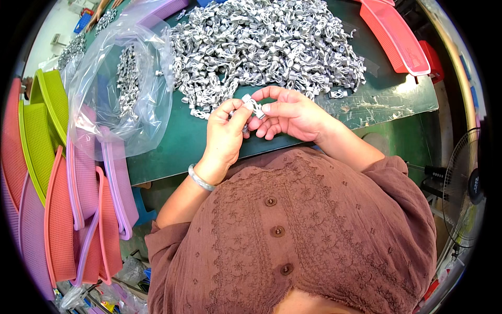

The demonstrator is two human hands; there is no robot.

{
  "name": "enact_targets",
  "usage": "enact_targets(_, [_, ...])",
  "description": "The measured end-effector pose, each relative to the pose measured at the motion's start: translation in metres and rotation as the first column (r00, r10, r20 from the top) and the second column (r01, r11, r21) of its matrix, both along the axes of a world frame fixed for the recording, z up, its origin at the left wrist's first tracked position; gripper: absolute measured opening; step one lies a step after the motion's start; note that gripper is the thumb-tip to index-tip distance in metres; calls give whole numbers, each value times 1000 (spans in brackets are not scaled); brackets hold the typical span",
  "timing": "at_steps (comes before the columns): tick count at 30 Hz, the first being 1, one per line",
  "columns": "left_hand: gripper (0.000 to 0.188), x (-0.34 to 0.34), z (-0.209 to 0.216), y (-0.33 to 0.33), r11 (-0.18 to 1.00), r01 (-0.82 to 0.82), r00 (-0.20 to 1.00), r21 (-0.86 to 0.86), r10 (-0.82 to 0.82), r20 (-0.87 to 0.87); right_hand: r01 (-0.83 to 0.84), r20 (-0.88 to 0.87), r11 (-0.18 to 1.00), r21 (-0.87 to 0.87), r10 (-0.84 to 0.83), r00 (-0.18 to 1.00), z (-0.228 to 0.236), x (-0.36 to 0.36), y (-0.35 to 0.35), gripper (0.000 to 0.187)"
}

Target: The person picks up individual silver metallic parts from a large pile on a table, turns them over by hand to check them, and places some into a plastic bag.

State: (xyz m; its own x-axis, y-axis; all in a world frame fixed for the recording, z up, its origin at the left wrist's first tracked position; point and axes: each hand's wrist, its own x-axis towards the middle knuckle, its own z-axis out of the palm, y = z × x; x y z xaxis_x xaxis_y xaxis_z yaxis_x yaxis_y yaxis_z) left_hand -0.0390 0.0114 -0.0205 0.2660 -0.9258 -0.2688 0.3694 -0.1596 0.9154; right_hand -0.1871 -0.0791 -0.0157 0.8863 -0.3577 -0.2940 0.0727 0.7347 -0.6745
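Head view caught both hands meeting just above the middle of the frame, at the near edge of a dark green table (172, 152). One small silvery metal fitting (253, 106) sat between them, clear of the tabletop: the left hand (225, 137), a pale bangle (200, 179) on its wrist, pinched one end with thumb and bent fingers, while the right hand (288, 112) pinched the other end between thumb and forefinger, its remaining fingers curled loosely under. Across the upper centre of the frame a large heap of like grey fittings (266, 42) covered the table, its nearest pieces lying just beyond the fingertips. At upper left a clear plastic bag (117, 83) lay open with more such pieces inside. Stacked pink, purple and green mesh trays (63, 199) filled the left edge; further pink trays (395, 36) stood at upper right, and a fan (465, 188) at the right rim. By the look of it, the step in hand was working or checking a single piece held in both hands; the next move would call for a steady two-handed pinch so the small part did not slip into the heap
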Motion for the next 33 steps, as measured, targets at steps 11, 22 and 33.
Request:
enact_targets(11, [14,1,2,3,998,67,997,15,-66,-28,71,-58,958,-277,-90,994,-4,2,2,35])
enact_targets(22, [17,8,2,2,991,133,938,10,-123,-324,121,30,866,-486,-122,992,-11,4,6,36])
enact_targets(33, [9,10,-5,4,995,97,924,24,-81,-375,80,39,830,-553,-70,997,-11,3,10,32])
